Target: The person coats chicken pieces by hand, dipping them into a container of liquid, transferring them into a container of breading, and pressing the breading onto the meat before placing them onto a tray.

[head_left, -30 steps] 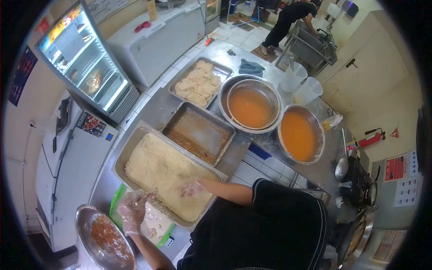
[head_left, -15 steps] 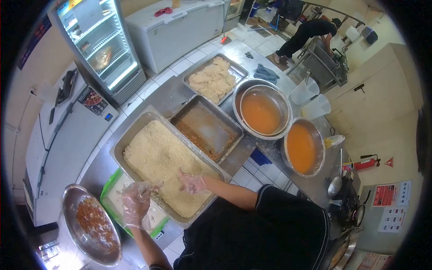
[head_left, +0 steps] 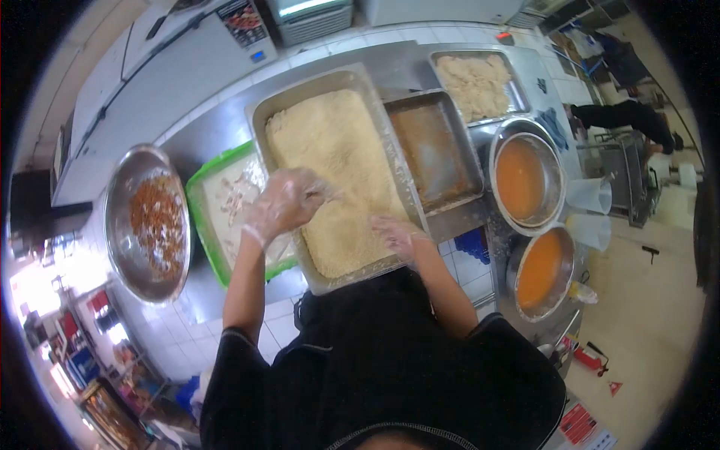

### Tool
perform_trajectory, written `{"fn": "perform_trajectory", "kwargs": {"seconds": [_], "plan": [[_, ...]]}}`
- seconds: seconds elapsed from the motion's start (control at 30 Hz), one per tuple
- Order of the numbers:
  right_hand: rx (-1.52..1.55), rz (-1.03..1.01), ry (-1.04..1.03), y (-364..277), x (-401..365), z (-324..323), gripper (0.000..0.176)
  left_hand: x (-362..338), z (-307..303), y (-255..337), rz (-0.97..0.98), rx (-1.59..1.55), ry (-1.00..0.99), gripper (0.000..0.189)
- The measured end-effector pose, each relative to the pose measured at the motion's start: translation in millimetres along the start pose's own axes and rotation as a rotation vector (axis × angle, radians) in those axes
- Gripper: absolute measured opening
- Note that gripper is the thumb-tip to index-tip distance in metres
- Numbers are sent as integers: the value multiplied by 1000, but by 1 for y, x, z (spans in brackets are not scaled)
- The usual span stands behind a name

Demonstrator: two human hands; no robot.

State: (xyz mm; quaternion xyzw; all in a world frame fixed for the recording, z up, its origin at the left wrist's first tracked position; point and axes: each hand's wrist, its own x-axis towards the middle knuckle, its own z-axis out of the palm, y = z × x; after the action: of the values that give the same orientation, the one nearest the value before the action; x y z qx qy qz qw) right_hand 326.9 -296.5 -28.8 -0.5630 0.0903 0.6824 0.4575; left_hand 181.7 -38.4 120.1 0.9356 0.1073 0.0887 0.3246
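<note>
A deep metal pan [head_left: 358, 97] of pale, fine crumbs [head_left: 330, 142] lies in front of me. My left hand [head_left: 289, 201], in a clear plastic glove, hangs over the pan's left side, its fingers pinched together; whatever they hold is too small to make out. Also gloved, my right hand [head_left: 397, 236] rests at the crumbs near the right wall, fingers stretched out and holding nothing visible. Left of the pan, a green-rimmed container [head_left: 202, 225] contains milky white liquid with pale pieces in it.
A steel bowl [head_left: 112, 225] with reddish-brown bits stands far left. To the right are a stained metal tray [head_left: 439, 146], a tray of coated pieces [head_left: 474, 84], and bowls of orange liquid [head_left: 519, 180] [head_left: 541, 270]. Another person [head_left: 630, 120] bends over a sink in the back.
My view has turned, so the pan and bowls appear rotated. My left hand has come further over the crumbs from the pan's left edge. The right hand stays close to the crumbs.
</note>
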Motion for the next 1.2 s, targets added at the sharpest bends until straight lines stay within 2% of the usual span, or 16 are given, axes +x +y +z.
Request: {"fn": "perform_trajectory", "kwargs": {"seconds": [0.07, 0.1, 0.17, 0.27, 0.37, 0.47, 0.57, 0.63, 0.7, 0.73, 0.8, 0.83, 0.93, 1.03, 1.13, 1.2], "plan": [[30, 111, 141, 2, 4, -18, 18, 19, 1, 1, -124, -101, -203, 6], [67, 108, 26, 6, 11, -33, 22, 32, 1, -2, -181, -155, -303, 5], [153, 104, -200, 21, 30, -58, 29, 57, 34, -39, -233, -34, -443, 16], [-198, -138, 28, 7, 8, -28, 21, 64, 88, -104, 149, 320, -5, 40], [-274, -425, -78, 10, 1, -6, 37, 55, 60, -91, -76, 152, -7, 71], [-653, -451, -78, 12, 33, 23, 40, 16, 14, -55, -222, -235, 174, 92], [-844, -385, 1, -13, 42, 86, 30, -40, 2, -59, -298, -365, 427, 103], [-1049, -519, -62, -21, 80, 113, 37, -75, 5, -53, -230, -477, 615, 113], [-1124, -992, 37, -13, 120, 131, 40, -114, 8, -57, -288, -533, 623, 124], [-1146, -1231, 87, -8, 140, 133, 42, -139, 8, -67, -383, -535, 538, 129], [-1210, -1393, 148, -1, 183, 122, 43, -172, 15, -70, -470, -573, 515, 139], [-1239, -1478, 180, -3, 186, 124, 44, -184, 18, -68, -459, -608, 579, 142], [-1007, -939, -20, 2, 161, 122, 48, -213, 23, -65, -524, -682, 699, 145], [-920, -715, -75, 26, 150, 110, 51, -234, 33, -59, -624, -750, 758, 145], [-853, -448, -224, 24, 142, 99, 59, -245, 38, -59, -660, -778, 780, 143], [-632, -309, -258, 29, 139, 93, 61, -248, 41, -60, -664, -790, 791, 142]]}}
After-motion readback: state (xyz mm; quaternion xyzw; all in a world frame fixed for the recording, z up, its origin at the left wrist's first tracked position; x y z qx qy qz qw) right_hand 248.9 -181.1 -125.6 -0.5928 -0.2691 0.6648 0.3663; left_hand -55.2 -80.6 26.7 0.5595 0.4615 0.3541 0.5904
